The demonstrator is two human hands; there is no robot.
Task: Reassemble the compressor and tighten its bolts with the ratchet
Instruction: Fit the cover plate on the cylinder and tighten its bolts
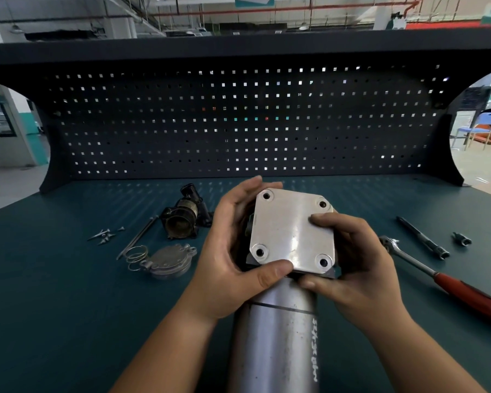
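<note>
Reassembly looks barely begun: my left hand (233,251) and right hand (352,265) grip the square plate (292,231) by its edges atop the compressor cylinder (278,336), its four holes empty, while bolts (103,234) and ratchet (437,275) lie untouched on the bench (68,293).

Taking the compressor (275,336) as our mark, we find its left side crowded: a dark housing (182,219), a round cap (169,260), spring rings (135,258), a long rod (138,236) and loose screws (104,235) lie there. On its right a ratchet (451,282) slants across the bench (54,307), its head just beside the right hand (360,268), with an extension bar (423,238) and a small socket (462,239) farther out. Behind it we see bare bench up to the pegboard (238,123), which closes the back. The left hand (233,251) and the right hand clasp the cover plate (292,231) on top, blocking both flanks. Nearer us, on its left, the bench lies open.
</note>
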